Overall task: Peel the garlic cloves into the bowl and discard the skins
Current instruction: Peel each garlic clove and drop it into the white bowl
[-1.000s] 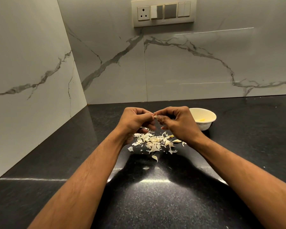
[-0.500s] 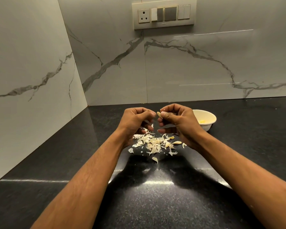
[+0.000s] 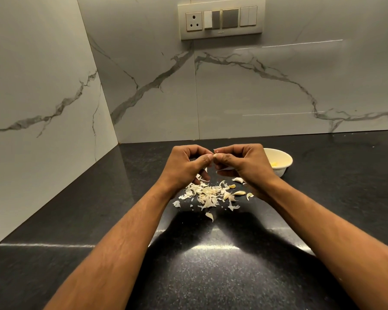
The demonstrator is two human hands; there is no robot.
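Both hands meet above the black counter. My left hand point(image 3: 186, 166) and my right hand point(image 3: 242, 164) pinch one small garlic clove point(image 3: 215, 155) between their fingertips; most of it is hidden by the fingers. Below them lies a pile of pale garlic skins point(image 3: 207, 194), with a few unpeeled cloves point(image 3: 239, 193) at its right side. A white bowl point(image 3: 286, 166) stands just right of my right hand, partly hidden by it, with something yellowish inside.
The black granite counter point(image 3: 211, 265) runs into a corner of marble-patterned walls at the left and back. A switch and socket panel point(image 3: 221, 19) is mounted on the back wall.
The hands parted slightly half a second ago, with the clove in the right fingers, and have come back together fingertip to fingertip. The pile and bowl have not moved.
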